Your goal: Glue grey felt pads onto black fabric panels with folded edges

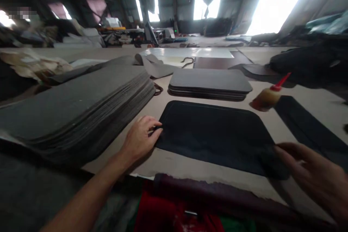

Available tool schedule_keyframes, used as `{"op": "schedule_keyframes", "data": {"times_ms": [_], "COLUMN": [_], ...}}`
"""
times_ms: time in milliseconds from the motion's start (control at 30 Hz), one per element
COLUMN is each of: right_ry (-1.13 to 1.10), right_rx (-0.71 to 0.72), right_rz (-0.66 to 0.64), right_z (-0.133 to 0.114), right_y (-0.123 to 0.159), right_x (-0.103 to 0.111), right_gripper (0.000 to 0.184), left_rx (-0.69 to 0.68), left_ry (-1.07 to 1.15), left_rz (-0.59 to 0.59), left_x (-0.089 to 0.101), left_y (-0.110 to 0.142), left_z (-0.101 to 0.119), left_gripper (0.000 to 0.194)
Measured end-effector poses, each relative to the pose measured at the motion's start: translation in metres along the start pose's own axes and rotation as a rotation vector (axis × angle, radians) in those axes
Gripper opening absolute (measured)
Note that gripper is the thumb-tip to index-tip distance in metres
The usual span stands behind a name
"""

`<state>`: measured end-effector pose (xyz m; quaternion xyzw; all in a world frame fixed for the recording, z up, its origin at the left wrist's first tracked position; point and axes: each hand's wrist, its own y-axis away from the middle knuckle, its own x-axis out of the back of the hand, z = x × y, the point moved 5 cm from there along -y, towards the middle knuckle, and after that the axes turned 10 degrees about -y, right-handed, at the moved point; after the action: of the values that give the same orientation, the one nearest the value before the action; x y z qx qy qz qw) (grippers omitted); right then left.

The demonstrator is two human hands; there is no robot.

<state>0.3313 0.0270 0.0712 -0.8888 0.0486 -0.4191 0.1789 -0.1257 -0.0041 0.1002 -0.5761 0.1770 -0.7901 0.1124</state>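
Observation:
A black flat panel (214, 136) with rounded far corners lies on the table in front of me. My left hand (143, 136) has thumb and fingers pinched at its left edge. At the near right corner, my right hand (312, 174) is closed on the panel; that corner and the fingers are smeared by motion. Just beyond it sits a short stack of grey panels (209, 79) with rounded corners. Right of the panel is a squeeze bottle (266, 98) with yellowish contents and a red nozzle, beside a long black strip (312, 127).
A tall stack of grey sheets (81, 101) fills the table's left side. Dark bundled material (307, 61) lies at the far right. A ragged maroon sheet (217, 192) hangs along the near edge. Crumpled beige material (35, 65) sits far left.

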Motion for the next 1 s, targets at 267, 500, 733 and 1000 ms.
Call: {"op": "schedule_keyframes", "data": {"times_ms": [267,500,733,1000], "right_ry": [-0.078,0.078,0.246,0.343], "right_rx": [0.56,0.445,0.192,0.098], "right_rz": [-0.633,-0.617,-0.479,-0.409], "right_z": [-0.155,-0.134,-0.068,-0.017], "right_y": [0.015,0.02,0.03,0.05], "right_x": [-0.109,-0.109,-0.064,-0.035], "right_gripper": [0.064,0.095,0.098,0.102], "left_rx": [-0.552,-0.638,-0.646,-0.434], "left_ry": [-0.111,-0.269,-0.367,-0.299], "left_rz": [-0.382,-0.332,-0.231,-0.241], "left_x": [-0.054,-0.071,-0.064,-0.057], "left_y": [0.009,0.018,0.023,0.031], "left_z": [0.077,0.059,0.035,-0.031], "left_gripper": [0.047,0.062,0.076,0.075]}}
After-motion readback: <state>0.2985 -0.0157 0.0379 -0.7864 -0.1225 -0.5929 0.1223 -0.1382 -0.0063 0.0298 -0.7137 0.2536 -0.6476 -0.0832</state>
